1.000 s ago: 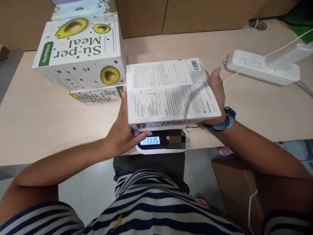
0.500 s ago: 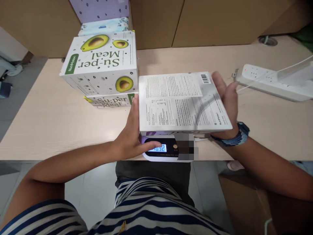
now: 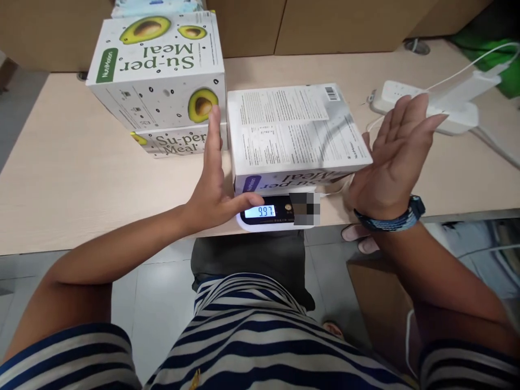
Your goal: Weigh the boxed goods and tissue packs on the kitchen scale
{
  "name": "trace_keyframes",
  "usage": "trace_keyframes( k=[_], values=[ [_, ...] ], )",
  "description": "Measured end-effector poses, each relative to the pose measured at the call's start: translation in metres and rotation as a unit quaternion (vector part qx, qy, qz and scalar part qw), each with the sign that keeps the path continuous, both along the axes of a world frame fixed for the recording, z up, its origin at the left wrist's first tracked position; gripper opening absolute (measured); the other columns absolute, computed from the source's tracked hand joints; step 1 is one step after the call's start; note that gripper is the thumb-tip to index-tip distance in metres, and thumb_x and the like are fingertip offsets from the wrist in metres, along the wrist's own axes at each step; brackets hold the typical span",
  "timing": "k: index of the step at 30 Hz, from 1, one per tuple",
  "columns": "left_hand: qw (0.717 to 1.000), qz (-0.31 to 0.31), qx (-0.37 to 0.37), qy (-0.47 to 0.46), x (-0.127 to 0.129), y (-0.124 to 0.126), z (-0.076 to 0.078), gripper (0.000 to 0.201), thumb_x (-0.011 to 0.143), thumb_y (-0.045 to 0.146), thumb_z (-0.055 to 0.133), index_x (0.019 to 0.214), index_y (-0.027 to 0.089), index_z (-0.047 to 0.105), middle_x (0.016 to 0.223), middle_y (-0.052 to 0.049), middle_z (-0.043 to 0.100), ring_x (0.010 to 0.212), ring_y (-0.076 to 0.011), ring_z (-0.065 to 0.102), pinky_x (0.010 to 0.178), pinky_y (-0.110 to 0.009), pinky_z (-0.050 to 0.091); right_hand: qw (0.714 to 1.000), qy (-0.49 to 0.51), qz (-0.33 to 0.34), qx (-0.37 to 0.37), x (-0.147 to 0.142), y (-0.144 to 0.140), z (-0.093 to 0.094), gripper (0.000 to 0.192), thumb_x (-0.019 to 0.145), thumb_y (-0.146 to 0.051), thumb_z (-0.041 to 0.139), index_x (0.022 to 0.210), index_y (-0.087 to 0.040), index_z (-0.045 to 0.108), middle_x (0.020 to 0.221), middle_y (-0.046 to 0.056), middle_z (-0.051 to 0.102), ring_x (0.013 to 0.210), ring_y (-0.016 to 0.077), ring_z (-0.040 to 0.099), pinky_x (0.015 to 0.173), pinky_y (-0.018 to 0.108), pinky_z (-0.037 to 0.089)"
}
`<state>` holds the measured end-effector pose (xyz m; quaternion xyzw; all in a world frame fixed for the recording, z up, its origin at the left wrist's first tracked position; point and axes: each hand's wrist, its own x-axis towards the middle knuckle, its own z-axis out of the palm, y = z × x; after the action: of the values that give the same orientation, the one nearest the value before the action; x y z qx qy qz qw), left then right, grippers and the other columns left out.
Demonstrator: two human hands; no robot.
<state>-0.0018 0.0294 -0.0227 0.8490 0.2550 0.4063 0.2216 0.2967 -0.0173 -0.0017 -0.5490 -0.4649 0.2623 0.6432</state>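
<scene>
A white printed Su-per Meal box [image 3: 296,130] rests on a digital scale [image 3: 268,221], its text panel and barcode facing up. The scale's lit display reads about 9.97, and part of its front is blurred out. My left hand [image 3: 209,189] is open at the box's left side, fingers stretched upward and thumb over the edge of the display. To the right, my right hand [image 3: 394,157] stands open beside the box, palm turned up and fingers extended. Neither hand grips the box.
Two avocado-printed Su-per Meal boxes [image 3: 150,103] are stacked at the left, with a tissue pack [image 3: 158,6] behind them. A power strip [image 3: 442,111] with a plugged-in white adapter and cables lies at the right. Brown cabinet panels back the wooden table [image 3: 81,184].
My hands have come away from the box, the right one swinging outward to the right. The box sits lower on the scale, and the display has changed. The view has tilted down.
</scene>
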Motion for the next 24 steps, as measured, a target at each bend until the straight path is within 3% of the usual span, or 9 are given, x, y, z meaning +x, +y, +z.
trace_keyframes(
  k=[5,11,19,24],
  values=[
    [1.0,-0.005,-0.006,-0.002,-0.002,-0.004,0.004,0.148,0.071,0.094,0.073,0.168,0.049,-0.03,0.184,0.004,-0.028,0.171,-0.04,-0.022,0.144,-0.067,0.0,0.999,0.022,-0.014,-0.019,0.017,0.004,-0.009,0.081,0.096,-0.091,0.02,0.156,-0.05,0.053,0.184,-0.008,0.025,0.174,0.021,0.021,0.139,0.06,0.03],
    [1.0,-0.01,-0.008,-0.013,-0.001,-0.003,0.005,0.148,0.073,0.09,0.076,0.169,0.049,-0.028,0.185,0.004,-0.026,0.172,-0.0403,-0.02,0.144,-0.069,0.0,0.999,0.047,-0.006,0.0,0.022,0.007,-0.009,0.068,0.1,-0.082,0.035,0.15,-0.044,0.061,0.183,-0.002,0.029,0.175,0.0206,0.02,0.138,0.057,0.03],
    [0.995,0.013,-0.089,-0.044,-0.004,0.006,-0.017,0.135,0.084,0.089,0.065,0.172,0.042,-0.026,0.188,-0.003,-0.018,0.173,-0.038,-0.015,0.144,-0.065,0.005,0.998,0.049,-0.023,-0.03,0.027,0.024,-0.016,0.086,0.088,-0.094,0.032,0.151,-0.041,0.056,0.18,0.005,0.031,0.175,0.0242,0.018,0.136,0.062,0.034],
    [0.997,0.002,-0.072,-0.032,-0.004,0.006,-0.018,0.134,0.085,0.089,0.064,0.171,0.042,-0.028,0.187,-0.002,-0.02,0.172,-0.0368,-0.018,0.145,-0.063,0.005,0.999,0.029,-0.001,-0.02,0.029,0.032,-0.021,0.086,0.087,-0.092,0.033,0.152,-0.039,0.052,0.18,0.008,0.029,0.177,0.0258,0.008,0.135,0.067,0.03]
  ],
)
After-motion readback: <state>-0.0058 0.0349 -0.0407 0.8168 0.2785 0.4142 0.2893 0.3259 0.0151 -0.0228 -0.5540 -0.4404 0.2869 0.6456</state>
